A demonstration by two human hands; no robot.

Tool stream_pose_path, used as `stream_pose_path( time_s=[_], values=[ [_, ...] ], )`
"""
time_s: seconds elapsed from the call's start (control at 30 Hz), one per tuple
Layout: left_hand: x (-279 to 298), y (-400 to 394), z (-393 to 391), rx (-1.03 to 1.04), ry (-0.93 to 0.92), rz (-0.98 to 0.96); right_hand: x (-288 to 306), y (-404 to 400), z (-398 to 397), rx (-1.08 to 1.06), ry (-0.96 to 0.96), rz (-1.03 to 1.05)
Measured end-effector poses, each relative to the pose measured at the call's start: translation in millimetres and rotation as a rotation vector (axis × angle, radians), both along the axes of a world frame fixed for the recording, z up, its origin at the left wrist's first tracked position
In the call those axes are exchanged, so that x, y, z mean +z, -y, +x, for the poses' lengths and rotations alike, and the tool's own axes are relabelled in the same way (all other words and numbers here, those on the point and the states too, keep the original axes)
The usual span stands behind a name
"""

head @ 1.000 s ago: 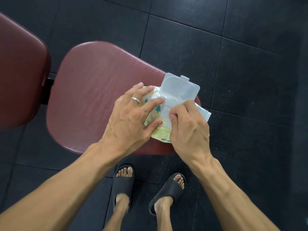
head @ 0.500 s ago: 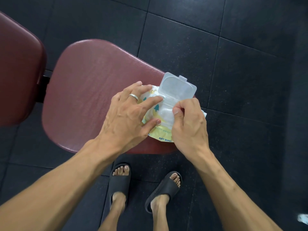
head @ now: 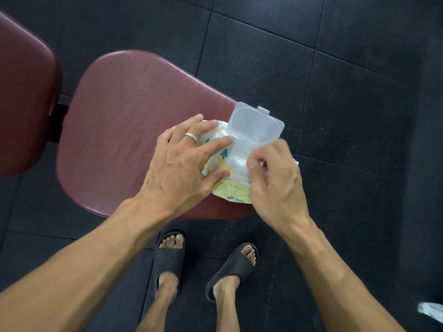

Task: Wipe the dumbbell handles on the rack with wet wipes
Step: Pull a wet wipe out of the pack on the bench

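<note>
Wipes pack [head: 236,196] lies on the red bench [head: 124,130], lid [head: 256,127] flipped up. Left hand [head: 182,164] presses it flat, fingers spread; right hand [head: 275,178] pinches a wipe [head: 238,164] at the opening.

My right hand [head: 275,178] blurs and covers the wipes pack's [head: 230,190] right half; white scrap [head: 431,312] cut by right edge, unidentifiable.

One wipes pack [head: 233,185], two hands, two bench pads, two black slippers, one ring [head: 191,137].
</note>
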State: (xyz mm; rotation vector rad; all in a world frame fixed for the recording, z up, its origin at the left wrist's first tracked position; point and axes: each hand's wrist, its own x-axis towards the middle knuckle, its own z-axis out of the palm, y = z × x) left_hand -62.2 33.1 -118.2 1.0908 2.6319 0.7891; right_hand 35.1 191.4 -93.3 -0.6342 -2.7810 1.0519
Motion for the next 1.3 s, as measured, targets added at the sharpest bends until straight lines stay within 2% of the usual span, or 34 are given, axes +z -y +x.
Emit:
stream_pose_path(
  time_s=[0.13, 0.33, 0.53, 0.63, 0.83, 1.03, 1.13, 1.23, 1.3],
  values=[
    [-1.6, 0.6, -0.2, 0.000, -0.012, 0.011, 4.7, 1.6, 12.0, 0.199, 0.046, 0.149],
    [-2.9, 0.2, 1.2, 0.003, -0.016, 0.021, 10.0, 0.1, -3.3, 0.044, 0.019, 0.018],
    [-2.4, -0.3, 1.0, 0.007, -0.018, 0.024, 4.6, 9.1, -10.5, 0.043, -0.018, 0.150],
    [-1.3, -0.3, 0.5, 0.008, -0.009, 0.017, 2.3, 13.0, -14.4, -0.067, 0.039, 0.024],
    [1.9, -0.7, 0.8, 0.006, 0.005, -0.001, 20.9, 1.2, -17.2, -0.155, 0.112, -0.261],
    [5.0, -2.6, -0.4, 0.009, 0.040, -0.010, 32.5, -9.0, -17.6, -0.466, 0.071, -0.410],
    [7.8, -3.5, 0.1, 0.016, 0.064, -0.029, 31.8, -6.5, -16.0, -0.386, 0.090, -0.428],
    [10.6, -6.7, 1.6, 0.028, 0.079, -0.016, 27.2, -5.8, -12.7, -0.192, 0.185, -0.248],
    [12.9, -9.2, 2.5, 0.038, 0.089, -0.020, 26.7, -4.6, -14.6, -0.168, 0.176, -0.228]
  ],
)
